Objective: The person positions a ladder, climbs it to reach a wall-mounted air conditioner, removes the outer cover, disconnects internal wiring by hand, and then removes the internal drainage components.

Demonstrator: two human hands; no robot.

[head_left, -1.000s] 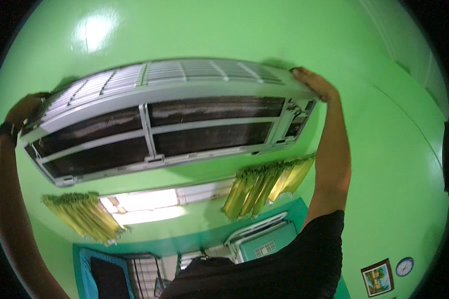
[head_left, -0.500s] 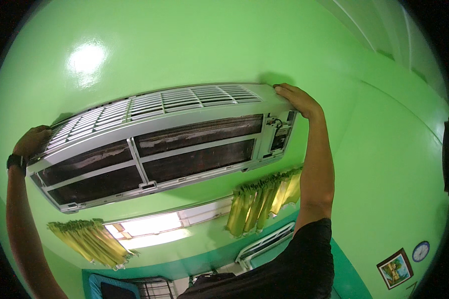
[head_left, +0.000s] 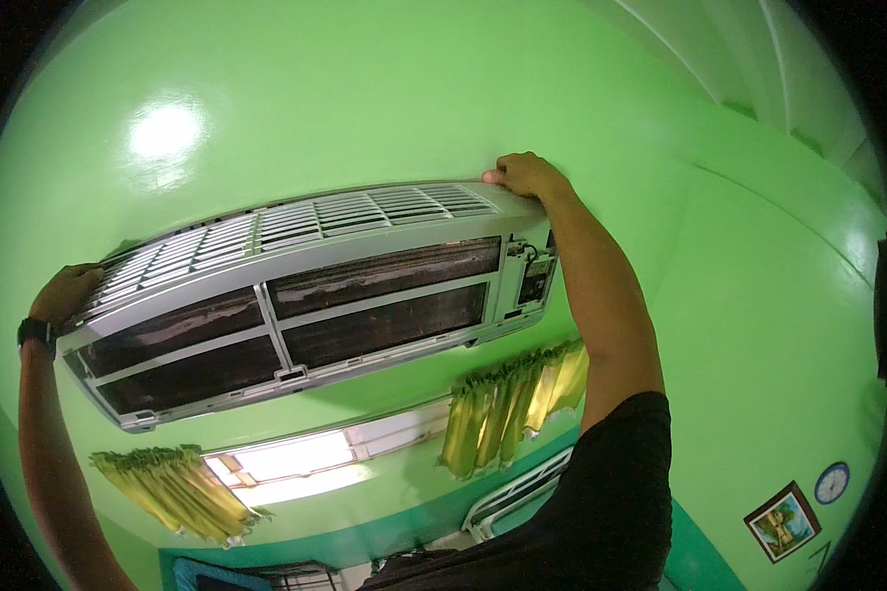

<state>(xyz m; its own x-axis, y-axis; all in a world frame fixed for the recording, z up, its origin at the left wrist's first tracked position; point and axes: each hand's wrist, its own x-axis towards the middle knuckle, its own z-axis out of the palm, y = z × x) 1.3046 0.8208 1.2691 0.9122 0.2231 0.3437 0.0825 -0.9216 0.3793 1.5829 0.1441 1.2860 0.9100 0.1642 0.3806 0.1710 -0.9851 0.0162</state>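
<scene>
A white wall-mounted air conditioner casing point(head_left: 306, 254) spans the wall in front of me, its slatted top grille point(head_left: 355, 210) facing up. Below the grille, dark dusty fins point(head_left: 384, 320) show through its open frame. Wires and small parts point(head_left: 535, 279) are exposed at its right end. My left hand point(head_left: 66, 294), with a black watch on the wrist, is wrapped round the casing's left end. At the upper right corner, my right hand point(head_left: 527, 175) curls over the back edge, thumb on the top. Fingertips of both hands are partly hidden.
Under the unit is a bright window point(head_left: 306, 458) between yellow-green curtains point(head_left: 503, 419). Lower down stand a metal-framed bed point(head_left: 508, 502) and a blue cushioned thing point(head_left: 212, 573). A framed picture point(head_left: 783, 522) and a round clock point(head_left: 832, 483) hang at right.
My right hand has slid left along the casing's top edge, near the grille's end. The left hand stays at its end. My view has shifted slightly.
</scene>
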